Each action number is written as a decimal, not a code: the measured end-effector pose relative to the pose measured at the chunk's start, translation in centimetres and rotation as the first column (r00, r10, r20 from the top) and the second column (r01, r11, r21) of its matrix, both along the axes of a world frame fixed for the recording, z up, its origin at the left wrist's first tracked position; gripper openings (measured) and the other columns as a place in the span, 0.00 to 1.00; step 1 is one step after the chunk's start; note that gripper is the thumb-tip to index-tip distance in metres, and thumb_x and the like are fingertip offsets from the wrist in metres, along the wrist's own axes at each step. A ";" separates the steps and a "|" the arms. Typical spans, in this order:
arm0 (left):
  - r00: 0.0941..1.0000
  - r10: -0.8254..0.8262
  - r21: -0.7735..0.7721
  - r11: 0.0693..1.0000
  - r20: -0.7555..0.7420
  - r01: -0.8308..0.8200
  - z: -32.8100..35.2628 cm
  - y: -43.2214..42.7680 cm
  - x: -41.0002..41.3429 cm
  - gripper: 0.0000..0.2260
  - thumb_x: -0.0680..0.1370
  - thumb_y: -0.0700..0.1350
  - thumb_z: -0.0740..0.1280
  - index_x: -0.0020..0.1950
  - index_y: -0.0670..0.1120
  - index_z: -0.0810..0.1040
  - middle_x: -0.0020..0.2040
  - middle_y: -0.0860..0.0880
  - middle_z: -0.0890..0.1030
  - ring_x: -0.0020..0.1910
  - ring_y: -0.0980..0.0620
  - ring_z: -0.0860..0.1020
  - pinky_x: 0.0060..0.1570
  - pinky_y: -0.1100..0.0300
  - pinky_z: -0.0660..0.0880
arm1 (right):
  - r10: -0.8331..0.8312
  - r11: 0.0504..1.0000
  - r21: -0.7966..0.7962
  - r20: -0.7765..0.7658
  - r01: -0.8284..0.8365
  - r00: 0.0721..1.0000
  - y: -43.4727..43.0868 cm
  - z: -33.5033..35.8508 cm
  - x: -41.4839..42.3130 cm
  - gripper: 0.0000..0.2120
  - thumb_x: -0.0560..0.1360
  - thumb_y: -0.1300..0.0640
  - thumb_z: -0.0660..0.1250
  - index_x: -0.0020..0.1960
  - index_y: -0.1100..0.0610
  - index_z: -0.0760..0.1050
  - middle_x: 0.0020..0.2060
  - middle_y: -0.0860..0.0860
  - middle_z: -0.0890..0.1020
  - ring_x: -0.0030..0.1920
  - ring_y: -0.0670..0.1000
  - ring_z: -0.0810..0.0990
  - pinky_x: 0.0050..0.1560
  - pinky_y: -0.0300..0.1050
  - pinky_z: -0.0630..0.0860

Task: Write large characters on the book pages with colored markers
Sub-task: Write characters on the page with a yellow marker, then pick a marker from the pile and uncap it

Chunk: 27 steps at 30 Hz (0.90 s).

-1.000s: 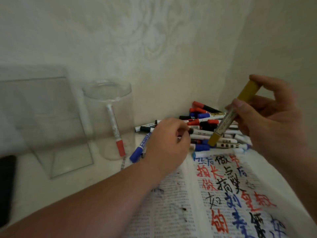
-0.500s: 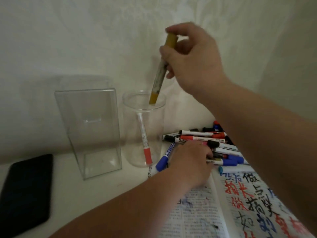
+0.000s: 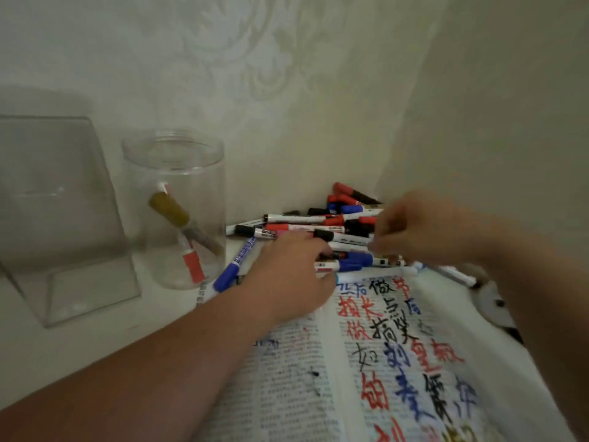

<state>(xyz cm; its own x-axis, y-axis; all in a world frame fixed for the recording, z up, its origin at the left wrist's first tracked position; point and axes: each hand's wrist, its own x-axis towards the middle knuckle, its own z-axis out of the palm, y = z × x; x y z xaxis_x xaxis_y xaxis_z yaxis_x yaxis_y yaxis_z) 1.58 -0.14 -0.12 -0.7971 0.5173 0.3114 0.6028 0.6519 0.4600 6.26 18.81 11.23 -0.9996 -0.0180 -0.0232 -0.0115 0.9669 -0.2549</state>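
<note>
Since the earlier frame, the yellow marker [image 3: 170, 210] has left your right hand [image 3: 417, 231] and now leans inside the clear round jar [image 3: 210, 186] at the left, beside a red-capped marker [image 3: 192, 266]. The right hand has dropped from above the jar to the right side of the marker pile [image 3: 306, 223], which lies at the far edge of the open book [image 3: 334, 362]. Your left hand [image 3: 291, 275] lies palm down on the near side of the pile, fingers bent over the barrels; whether it grips one cannot be determined. The right hand is blurred, so whether its fingers are apart or closed on a marker cannot be determined either. The step in hand appears to be selection of the next colour. Choose a marker lying on top of the pile, not one pinned beneath others, so that the rest do not roll onto the right page [image 3: 411, 355], where red, blue and black characters already stand. Take it by the barrel, hold the cap with the left hand, and pull straight. The left page [image 3: 287, 387], which carries small print and a few stray marks, appears the freer surface for the next characters.
</note>
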 end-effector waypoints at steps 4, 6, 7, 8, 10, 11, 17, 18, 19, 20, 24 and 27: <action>0.998 0.020 -0.078 0.997 -0.051 -0.024 -0.2 0.7 0.0 0.22 0.75 0.63 0.69 0.66 0.57 0.75 0.62 0.56 0.75 0.63 0.54 0.71 0.64 0.52 0.71 | -0.081 0.983 0.181 0.220 0.041 0.972 3.5 -4.3 2.3 0.06 0.76 0.49 0.72 0.43 0.49 0.84 0.35 0.40 0.83 0.37 0.42 0.80 0.32 0.29 0.69; 0.993 0.069 -0.083 0.994 -0.100 -0.077 -0.1 1.2 -0.2 0.19 0.75 0.64 0.69 0.62 0.57 0.77 0.58 0.56 0.75 0.60 0.53 0.71 0.62 0.52 0.72 | -0.071 0.992 0.115 0.130 0.056 0.989 3.9 -5.9 2.3 0.05 0.78 0.51 0.69 0.50 0.46 0.85 0.41 0.39 0.83 0.36 0.39 0.76 0.31 0.28 0.67; 0.985 0.097 -0.090 0.990 -0.142 -0.110 0.0 1.4 -0.2 0.17 0.75 0.63 0.68 0.60 0.57 0.77 0.57 0.56 0.75 0.59 0.53 0.71 0.61 0.52 0.72 | -0.059 0.995 0.082 0.101 0.050 0.993 4.0 -6.5 2.1 0.09 0.80 0.52 0.67 0.56 0.44 0.84 0.44 0.38 0.83 0.36 0.38 0.75 0.33 0.29 0.68; 0.975 0.121 -0.103 0.985 -0.185 -0.141 0.1 1.6 -0.3 0.14 0.76 0.62 0.68 0.57 0.57 0.77 0.55 0.55 0.74 0.58 0.53 0.71 0.60 0.52 0.71 | -0.050 0.997 0.071 0.095 0.043 0.994 4.0 -6.8 2.0 0.13 0.81 0.53 0.65 0.62 0.43 0.82 0.48 0.37 0.83 0.37 0.39 0.75 0.37 0.31 0.69; 0.958 0.145 -0.125 0.976 -0.247 -0.180 0.1 2.0 -0.4 0.10 0.77 0.61 0.67 0.52 0.57 0.77 0.53 0.55 0.73 0.56 0.53 0.71 0.59 0.53 0.69 | -0.045 0.996 0.084 0.097 0.037 0.994 4.1 -7.4 1.8 0.17 0.82 0.53 0.61 0.68 0.41 0.78 0.61 0.41 0.81 0.44 0.41 0.73 0.44 0.35 0.69; 0.953 0.144 -0.132 0.974 -0.267 -0.184 0.0 2.0 -0.4 0.09 0.77 0.61 0.67 0.49 0.57 0.77 0.52 0.56 0.73 0.55 0.53 0.71 0.58 0.53 0.68 | -0.046 0.996 0.084 0.095 0.038 0.994 4.1 -7.6 1.8 0.18 0.82 0.52 0.61 0.69 0.41 0.76 0.65 0.43 0.80 0.46 0.42 0.73 0.46 0.37 0.69; 0.969 0.017 -0.145 0.988 -0.246 -0.054 -0.6 2.0 -0.5 0.10 0.79 0.57 0.67 0.51 0.54 0.84 0.48 0.54 0.78 0.51 0.53 0.74 0.51 0.56 0.70 | -0.107 0.988 0.118 0.103 0.095 0.989 4.5 -8.0 1.8 0.23 0.80 0.46 0.60 0.75 0.41 0.68 0.71 0.44 0.75 0.65 0.49 0.76 0.61 0.46 0.75; 0.967 0.004 -0.163 0.986 -0.254 -0.047 -0.6 2.0 -0.4 0.11 0.79 0.57 0.67 0.53 0.53 0.84 0.49 0.54 0.78 0.51 0.53 0.74 0.50 0.56 0.69 | -0.119 0.986 0.130 0.106 0.105 0.987 4.7 -8.0 1.7 0.23 0.80 0.44 0.60 0.75 0.41 0.69 0.71 0.44 0.75 0.66 0.49 0.75 0.62 0.46 0.75; 0.964 -0.007 -0.184 0.982 -0.265 -0.043 -0.5 2.0 -0.4 0.13 0.79 0.58 0.66 0.54 0.53 0.84 0.49 0.54 0.78 0.51 0.54 0.73 0.50 0.56 0.69 | -0.123 0.985 0.133 0.108 0.108 0.987 4.7 -7.9 1.6 0.22 0.80 0.43 0.60 0.74 0.42 0.70 0.70 0.44 0.76 0.66 0.49 0.75 0.62 0.46 0.75; 0.962 -0.014 -0.202 0.978 -0.272 -0.043 -0.5 2.0 -0.3 0.14 0.79 0.60 0.65 0.55 0.54 0.84 0.49 0.54 0.78 0.50 0.54 0.72 0.49 0.56 0.69 | -0.121 0.986 0.128 0.106 0.107 0.987 4.8 -7.9 1.5 0.22 0.80 0.43 0.61 0.73 0.42 0.71 0.69 0.44 0.76 0.66 0.49 0.75 0.62 0.46 0.74; 0.963 -0.012 -0.240 0.969 -0.269 -0.055 -0.3 2.0 -0.1 0.19 0.79 0.64 0.62 0.56 0.54 0.84 0.46 0.55 0.76 0.48 0.55 0.70 0.49 0.57 0.69 | -0.117 0.990 0.089 0.055 0.112 0.992 4.8 -8.0 1.1 0.21 0.77 0.42 0.65 0.69 0.44 0.75 0.65 0.45 0.78 0.62 0.49 0.77 0.62 0.47 0.75; 0.966 -0.017 -0.245 0.968 -0.257 -0.048 -0.2 2.0 0.1 0.19 0.79 0.64 0.61 0.57 0.54 0.83 0.47 0.55 0.77 0.49 0.56 0.71 0.51 0.57 0.70 | -0.108 0.985 0.134 0.019 0.104 0.994 4.7 -8.1 0.9 0.21 0.76 0.41 0.66 0.67 0.44 0.76 0.59 0.46 0.75 0.59 0.49 0.74 0.61 0.50 0.76</action>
<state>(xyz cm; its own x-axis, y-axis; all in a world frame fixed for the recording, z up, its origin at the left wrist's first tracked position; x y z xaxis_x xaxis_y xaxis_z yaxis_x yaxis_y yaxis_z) 1.67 1.83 -0.27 -0.7164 0.5921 0.3691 0.6674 0.7358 0.1151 7.17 23.51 3.12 -0.9947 0.0929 -0.0444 0.0978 0.9876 -0.1228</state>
